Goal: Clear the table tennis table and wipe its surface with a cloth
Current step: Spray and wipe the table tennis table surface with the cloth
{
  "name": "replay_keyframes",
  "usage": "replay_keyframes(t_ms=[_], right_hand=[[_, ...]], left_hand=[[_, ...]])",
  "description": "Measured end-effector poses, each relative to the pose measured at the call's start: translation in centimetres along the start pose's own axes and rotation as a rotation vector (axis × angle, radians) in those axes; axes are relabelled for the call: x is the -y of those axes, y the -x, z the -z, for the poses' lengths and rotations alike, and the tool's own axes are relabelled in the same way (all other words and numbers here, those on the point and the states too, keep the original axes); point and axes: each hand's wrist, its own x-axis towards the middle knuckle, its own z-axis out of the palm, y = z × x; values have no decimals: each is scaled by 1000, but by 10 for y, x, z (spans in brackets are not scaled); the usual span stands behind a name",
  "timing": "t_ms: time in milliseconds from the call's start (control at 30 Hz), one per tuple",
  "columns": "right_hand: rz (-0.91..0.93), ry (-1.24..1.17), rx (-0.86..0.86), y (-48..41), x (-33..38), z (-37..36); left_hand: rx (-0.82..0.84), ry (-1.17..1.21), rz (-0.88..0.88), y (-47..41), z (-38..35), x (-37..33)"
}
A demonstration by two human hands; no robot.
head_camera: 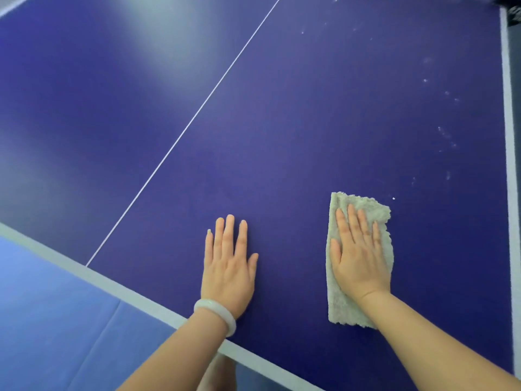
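The dark blue table tennis table (282, 122) fills most of the view, with a thin white centre line (197, 114) running from near left to far middle. A pale grey-green fluffy cloth (341, 303) lies flat on the table near its front edge, right of centre. My right hand (358, 252) presses flat on the cloth with straight fingers. My left hand (229, 263) rests flat on the bare table surface to the left of the cloth, fingers spread and straight. A pale bangle (215, 314) sits on my left wrist.
White specks and smudges (445, 136) dot the table's right side, beyond the cloth. White border stripes run along the near edge (135, 297) and the right edge (510, 136). Lighter blue floor matting (56, 334) lies below the near edge at lower left.
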Motion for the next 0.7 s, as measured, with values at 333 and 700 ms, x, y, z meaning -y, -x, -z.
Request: replay_keyframes(t_ms=[333, 700], right_hand=[[227, 45, 15, 27, 44, 0], [517, 49, 46, -67, 161, -5]], left_hand=[[-1, -15, 375, 13, 0, 73], [-24, 93, 377, 15, 6, 77]])
